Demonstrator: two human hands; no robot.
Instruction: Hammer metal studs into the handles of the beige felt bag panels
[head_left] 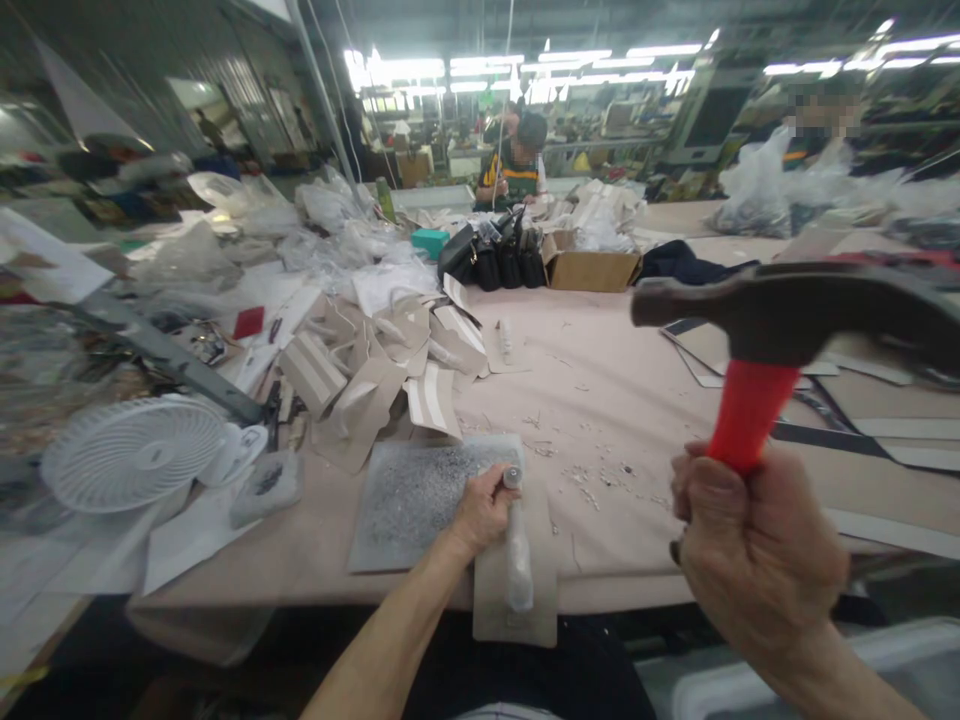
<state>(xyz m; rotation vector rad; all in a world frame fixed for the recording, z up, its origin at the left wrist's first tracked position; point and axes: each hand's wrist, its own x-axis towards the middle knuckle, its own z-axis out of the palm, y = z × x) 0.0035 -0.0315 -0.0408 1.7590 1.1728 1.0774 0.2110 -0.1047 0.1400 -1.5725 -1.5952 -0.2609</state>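
Observation:
My right hand (757, 540) is wrapped round the red grip of a claw hammer (780, 310), raised above the table at the right. In my left hand (484, 510) a short metal punch (512, 478) is pinched upright, its round top showing and its lower end hidden. Below it lies a beige panel (540, 590) with a plastic-wrapped handle (519, 560) along its middle. The panel rests partly on a grey, scuffed board (397, 510) and overhangs the table's near edge. The hammer head is well apart from the punch.
Similar beige panels (367, 400) are heaped to the left, near a white fan (142, 455). Small scraps (585, 485) litter the table. Black bags (502, 262) and a cardboard box (589, 268) stand behind. Flat panels (885, 480) lie right. A person (517, 165) sits across.

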